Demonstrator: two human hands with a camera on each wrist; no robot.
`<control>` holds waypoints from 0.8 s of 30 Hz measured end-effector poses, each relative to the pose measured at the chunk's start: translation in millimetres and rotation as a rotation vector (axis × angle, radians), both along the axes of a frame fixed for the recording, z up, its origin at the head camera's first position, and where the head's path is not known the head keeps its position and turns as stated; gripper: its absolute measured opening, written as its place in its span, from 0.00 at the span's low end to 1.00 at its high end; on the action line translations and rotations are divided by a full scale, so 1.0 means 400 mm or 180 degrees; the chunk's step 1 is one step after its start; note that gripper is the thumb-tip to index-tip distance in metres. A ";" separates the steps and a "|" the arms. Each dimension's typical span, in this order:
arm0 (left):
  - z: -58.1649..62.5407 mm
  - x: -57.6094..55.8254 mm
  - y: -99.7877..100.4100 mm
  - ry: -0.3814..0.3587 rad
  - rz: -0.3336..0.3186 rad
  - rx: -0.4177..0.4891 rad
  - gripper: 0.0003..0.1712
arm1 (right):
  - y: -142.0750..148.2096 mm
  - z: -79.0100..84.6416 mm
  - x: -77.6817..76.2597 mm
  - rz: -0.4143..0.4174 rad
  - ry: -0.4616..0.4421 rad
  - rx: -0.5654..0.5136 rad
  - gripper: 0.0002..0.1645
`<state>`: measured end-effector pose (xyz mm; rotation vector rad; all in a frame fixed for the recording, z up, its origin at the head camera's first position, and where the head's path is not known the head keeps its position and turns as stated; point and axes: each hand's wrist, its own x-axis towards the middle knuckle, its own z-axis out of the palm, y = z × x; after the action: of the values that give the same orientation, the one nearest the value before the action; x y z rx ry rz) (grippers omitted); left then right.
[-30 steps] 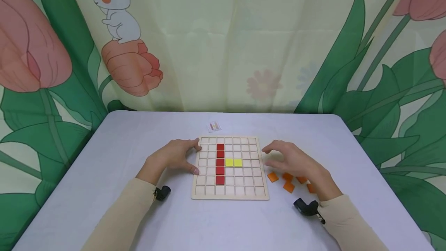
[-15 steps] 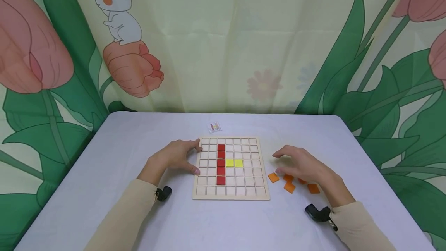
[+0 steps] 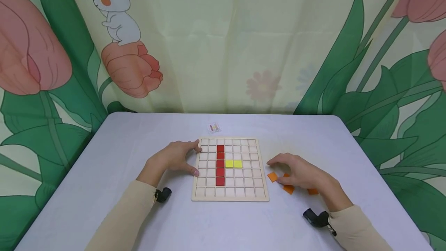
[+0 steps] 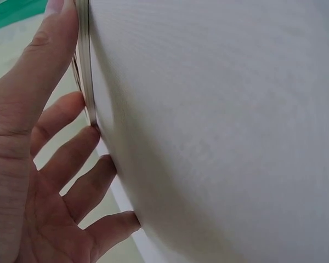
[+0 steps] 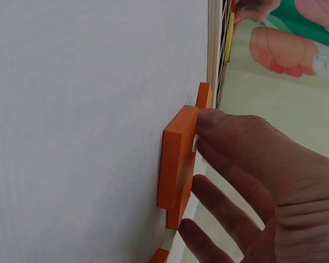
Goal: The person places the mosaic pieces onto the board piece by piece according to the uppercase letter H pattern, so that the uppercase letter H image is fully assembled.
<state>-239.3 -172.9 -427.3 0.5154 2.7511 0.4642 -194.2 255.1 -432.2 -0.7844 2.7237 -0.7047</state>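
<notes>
A square wooden board (image 3: 230, 199) with a grid of cells lies on the table. Five-cell-tall red tiles (image 3: 220, 164) form a column in it, with two yellow tiles (image 3: 233, 164) side by side to their right. My left hand (image 3: 174, 159) rests at the board's left edge, thumb and index fingertip touching it, other fingers spread on the cloth. My right hand (image 3: 301, 171) hovers low over several loose orange tiles (image 3: 272, 177), partly hiding them. In the right wrist view, its thumb touches or overlaps the edge of an orange tile (image 5: 175, 156), fingers loosely bent beyond it.
A small card (image 3: 214, 128) with a printed coloured grid lies behind the board. White cloth covers the table (image 3: 156, 227). A curtain (image 3: 216, 49) with printed tulips and a rabbit hangs behind. Each wrist carries a black camera (image 3: 316, 218).
My right hand has gone from beside the board's right edge out to the right, then down onto the orange tiles. The left hand has stayed at the board's edge.
</notes>
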 end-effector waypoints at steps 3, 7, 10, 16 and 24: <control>0.004 -0.001 0.000 0.0024 -0.0002 -0.0006 0.52 | -0.003 0.003 0.001 0.0019 -0.0013 -0.0004 0.27; 0.003 -0.004 0.002 0.0024 0.0003 -0.0037 0.52 | -0.008 0.010 0.002 0.0098 0.0014 0.0069 0.22; -0.001 -0.004 0.002 0.0021 0.0010 -0.0066 0.51 | -0.013 0.011 0.000 0.0156 0.0080 0.0129 0.19; -0.006 -0.003 0.001 0.0034 0.0031 -0.0069 0.53 | -0.018 0.001 -0.010 0.0048 0.0190 0.0070 0.19; -0.006 -0.001 0.000 0.0020 0.0022 -0.0096 0.53 | -0.020 0.011 -0.023 0.0018 0.0572 -0.0416 0.22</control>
<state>-239.8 -172.9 -429.7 0.5010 2.7623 0.4229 -203.3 247.3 -427.7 -0.9259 2.8558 -0.8574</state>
